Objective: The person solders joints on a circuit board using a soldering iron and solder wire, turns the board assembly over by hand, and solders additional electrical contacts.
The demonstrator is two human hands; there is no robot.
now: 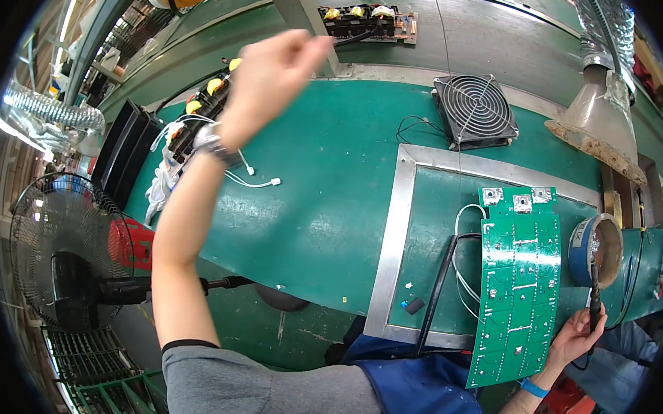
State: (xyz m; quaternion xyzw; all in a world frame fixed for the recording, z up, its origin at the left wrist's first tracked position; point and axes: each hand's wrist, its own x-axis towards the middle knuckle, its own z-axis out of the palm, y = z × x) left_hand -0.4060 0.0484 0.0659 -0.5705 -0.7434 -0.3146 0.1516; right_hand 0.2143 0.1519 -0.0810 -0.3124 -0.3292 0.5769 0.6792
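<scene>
Soldering step in hand, by the look of it: right hand [576,336] has its grip clamped on a soldering iron [593,299], tip at the solder pot [605,250]. Green circuit board [516,284] lies just beside. Left hand [275,73] raised, fingers curled shut, apparently empty. Green tabletop [324,207]; cooling fan [474,109], pedestal fan [59,253] nearby.
</scene>
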